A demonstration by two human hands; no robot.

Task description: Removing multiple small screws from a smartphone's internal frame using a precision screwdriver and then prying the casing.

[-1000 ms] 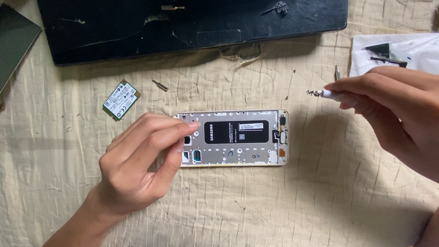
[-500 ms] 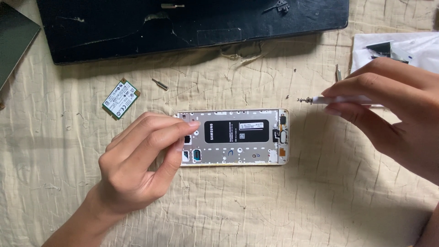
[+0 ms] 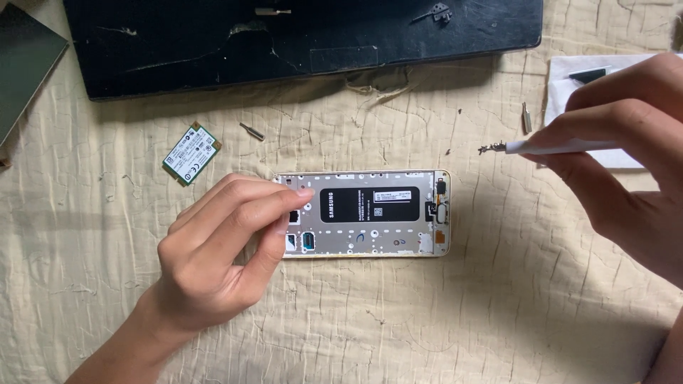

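An opened phone [image 3: 370, 213] lies flat on the cracked beige surface [image 3: 398, 313], its back cover off, showing a black battery [image 3: 370, 205] in a silver frame. My left hand [image 3: 220, 249] rests over the phone's left end, fingertips pressing on the frame. My right hand [image 3: 626, 149] hovers to the right of the phone and holds a thin white screwdriver [image 3: 555, 147] level, tip pointing left. A small clump of tiny screws [image 3: 491, 148] clings to that tip.
A small green circuit card [image 3: 191, 153] lies left of the phone, a loose metal bit [image 3: 251, 131] beside it. A black case [image 3: 306, 35] spans the top. White paper [image 3: 576, 85] with small parts sits at top right, another bit [image 3: 526, 118] beside it.
My right hand has drifted slightly, keeping the screwdriver and its screws above the surface right of the phone. My left hand stays put on the phone.
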